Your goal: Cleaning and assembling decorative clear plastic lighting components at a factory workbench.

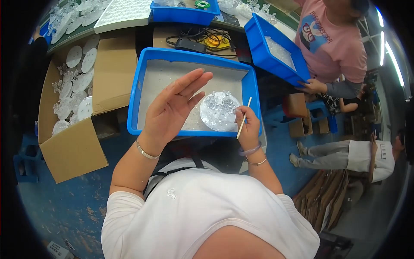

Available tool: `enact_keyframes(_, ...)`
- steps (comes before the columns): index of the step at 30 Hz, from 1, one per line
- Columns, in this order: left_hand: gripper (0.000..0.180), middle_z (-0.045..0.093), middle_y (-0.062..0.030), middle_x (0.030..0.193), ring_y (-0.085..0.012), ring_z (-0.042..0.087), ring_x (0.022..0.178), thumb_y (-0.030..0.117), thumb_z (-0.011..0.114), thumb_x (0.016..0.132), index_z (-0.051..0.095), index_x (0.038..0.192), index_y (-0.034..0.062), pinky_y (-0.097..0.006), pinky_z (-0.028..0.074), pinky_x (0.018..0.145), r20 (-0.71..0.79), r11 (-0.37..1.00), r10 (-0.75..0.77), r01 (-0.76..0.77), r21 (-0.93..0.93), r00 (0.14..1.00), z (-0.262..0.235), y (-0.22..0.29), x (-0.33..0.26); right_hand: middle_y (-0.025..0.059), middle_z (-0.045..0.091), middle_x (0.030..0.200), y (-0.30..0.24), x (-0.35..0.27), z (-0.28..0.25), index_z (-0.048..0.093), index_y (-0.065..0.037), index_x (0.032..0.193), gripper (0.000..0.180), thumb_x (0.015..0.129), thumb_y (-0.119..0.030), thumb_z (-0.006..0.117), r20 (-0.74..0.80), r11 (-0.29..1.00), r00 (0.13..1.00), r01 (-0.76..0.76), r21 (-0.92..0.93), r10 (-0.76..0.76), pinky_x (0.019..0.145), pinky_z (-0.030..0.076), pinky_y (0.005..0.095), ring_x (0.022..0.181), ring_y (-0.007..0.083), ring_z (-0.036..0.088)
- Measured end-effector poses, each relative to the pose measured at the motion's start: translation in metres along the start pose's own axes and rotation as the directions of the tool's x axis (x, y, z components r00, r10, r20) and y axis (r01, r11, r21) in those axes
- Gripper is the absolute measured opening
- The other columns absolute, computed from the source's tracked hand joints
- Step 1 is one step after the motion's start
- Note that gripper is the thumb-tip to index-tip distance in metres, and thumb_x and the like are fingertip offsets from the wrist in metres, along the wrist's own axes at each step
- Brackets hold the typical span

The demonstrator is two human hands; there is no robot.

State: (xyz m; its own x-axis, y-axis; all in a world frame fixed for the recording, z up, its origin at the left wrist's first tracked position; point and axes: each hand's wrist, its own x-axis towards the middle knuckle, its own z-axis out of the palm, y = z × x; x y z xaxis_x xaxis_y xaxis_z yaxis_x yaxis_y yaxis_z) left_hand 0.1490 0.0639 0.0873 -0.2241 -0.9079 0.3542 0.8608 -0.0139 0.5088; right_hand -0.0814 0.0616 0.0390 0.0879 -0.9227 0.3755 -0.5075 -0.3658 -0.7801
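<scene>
A blue plastic bin (135, 93) with a pale grey-white bottom is in front of me. My left hand (174, 101) is raised over its left half, fingers straight and thumb apart, holding nothing. On the bin's right side is a round see-through plastic disc (217, 113) with small raised bits at its far edge. My right hand (249, 129) closes around a thin pale stick (240, 129) at the disc's right edge. The right thumb overlaps that edge; whether it also grips the disc, I cannot tell.
At the left, an open cardboard box (71, 153) holds several similar discs. Cables with a black adapter (190, 45) lie beyond the bin. A co-worker in a pink shirt (332, 52) holds another blue bin (263, 47) at the right. Another person (366, 159) is farther right, near flattened cardboard (323, 198).
</scene>
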Motion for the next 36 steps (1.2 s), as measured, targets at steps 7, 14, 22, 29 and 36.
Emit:
enact_keyframes(7, 0.030, 0.058, -0.0062, 0.084, -0.0162, 0.052, 0.085, 0.033, 0.044, 0.089, 0.057, 0.084, 0.0065, -0.030, 0.037, 0.085, -0.032, 0.997, 0.052, -0.053, -0.054, 0.998, -0.014, -0.004, 0.005, 0.0103, 0.053, 0.070, 0.013, 0.006, 0.003, 0.055, 0.001, 0.084, 0.014, 0.083, -0.014, 0.055, -0.012, 1.000, 1.000, -0.018, -0.023, 0.018, 0.057, 0.040, 0.0270, 0.063, 0.0198, 0.050)
enact_keyframes(14, 0.043, 0.053, -0.0026, 0.067, -0.0156, 0.048, 0.073, 0.038, 0.040, 0.090, 0.034, 0.057, 0.0121, -0.027, 0.037, 0.074, 0.215, 0.995, -0.059, 0.074, -0.063, 0.975, -0.022, 0.010, 0.016, 0.0125, 0.056, 0.072, 0.030, 0.002, 0.012, 0.055, 0.000, 0.083, 0.012, 0.080, -0.011, 0.057, -0.054, 0.999, 0.999, 0.000, -0.042, -0.002, 0.058, 0.042, 0.0300, 0.065, 0.0244, 0.053)
enact_keyframes(22, 0.040, 0.036, 0.0036, 0.047, -0.0069, 0.029, 0.042, 0.034, 0.041, 0.090, 0.045, 0.058, 0.0117, -0.022, 0.027, 0.047, 0.019, 0.995, -0.083, 0.082, 0.058, 0.996, 0.013, 0.014, 0.019, 0.0082, 0.054, 0.070, 0.032, 0.001, 0.012, 0.056, 0.001, 0.085, 0.013, 0.082, -0.012, 0.056, -0.096, 0.992, 0.990, 0.095, -0.081, -0.103, 0.055, 0.041, 0.0235, 0.060, 0.0126, 0.050)
enact_keyframes(29, 0.078, 0.041, -0.0040, 0.077, -0.0154, 0.034, 0.067, 0.069, 0.007, 0.079, 0.057, 0.080, 0.0092, -0.028, 0.028, 0.068, 0.246, 0.997, -0.065, 0.052, 0.059, 0.967, 0.086, 0.023, 0.021, 0.0150, 0.055, 0.074, 0.033, 0.003, 0.011, 0.056, 0.000, 0.085, 0.013, 0.080, -0.012, 0.058, -0.078, 0.999, 0.996, -0.041, -0.020, 0.040, 0.061, 0.042, 0.0321, 0.069, 0.0276, 0.054)
enact_keyframes(36, 0.096, 0.043, -0.0177, 0.107, -0.0213, 0.042, 0.090, 0.074, 0.017, 0.074, 0.044, 0.112, -0.0098, -0.029, 0.030, 0.083, 0.815, 0.980, 0.183, -0.034, -0.197, 0.549, 0.130, 0.009, 0.040, 0.0117, 0.053, 0.070, 0.033, 0.002, 0.007, 0.055, 0.002, 0.084, 0.013, 0.081, -0.011, 0.056, -0.080, 0.996, 0.993, -0.081, 0.036, 0.084, 0.055, 0.040, 0.0277, 0.062, 0.0203, 0.051)
